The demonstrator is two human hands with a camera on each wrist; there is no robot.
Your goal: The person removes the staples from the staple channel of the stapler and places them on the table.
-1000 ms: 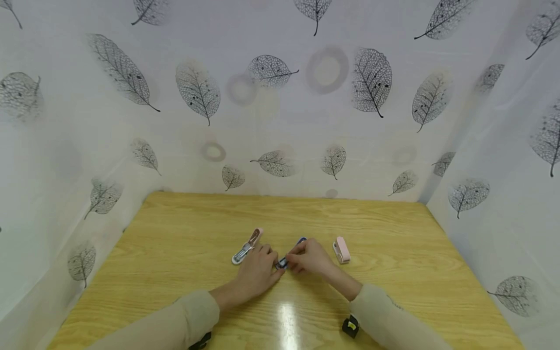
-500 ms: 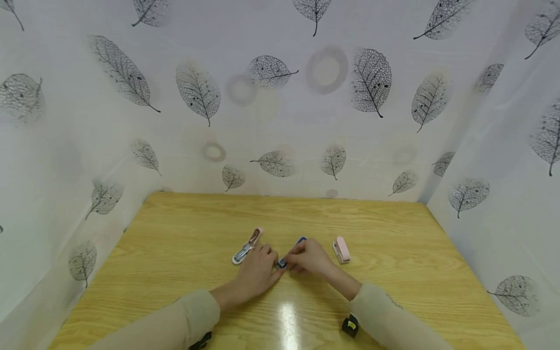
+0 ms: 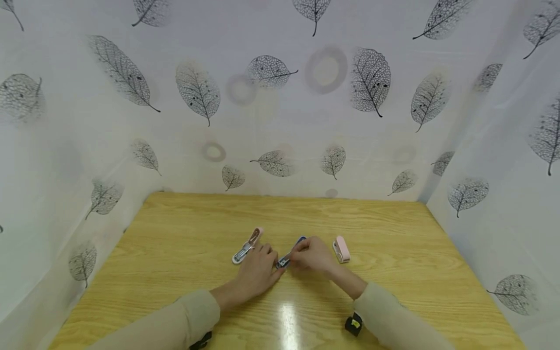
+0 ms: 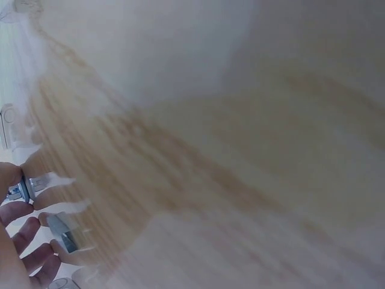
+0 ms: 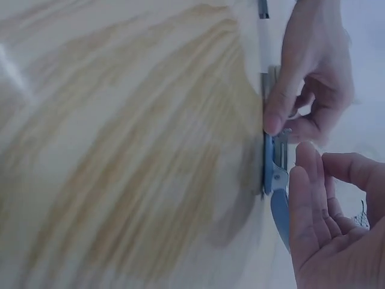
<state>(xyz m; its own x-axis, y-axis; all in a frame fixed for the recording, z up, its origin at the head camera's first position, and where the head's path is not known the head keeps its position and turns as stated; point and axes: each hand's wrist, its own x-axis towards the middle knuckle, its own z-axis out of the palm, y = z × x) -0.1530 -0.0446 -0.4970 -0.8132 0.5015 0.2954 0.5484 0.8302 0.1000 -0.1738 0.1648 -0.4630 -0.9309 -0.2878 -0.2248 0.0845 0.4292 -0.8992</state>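
The blue stapler [image 5: 268, 159] lies swung open on the table [image 3: 210, 218], its metal channel [image 3: 284, 262] showing; what sits in that channel is too small to make out. The left hand [image 3: 255, 273] pinches its near end. The right hand [image 3: 316, 256] is close beside it, thumb and fingertips together; whether they grasp anything, I can't tell. An open pink-and-white stapler [image 3: 242, 255] lies leftward, a pink stapler [image 3: 343, 250] rightward.
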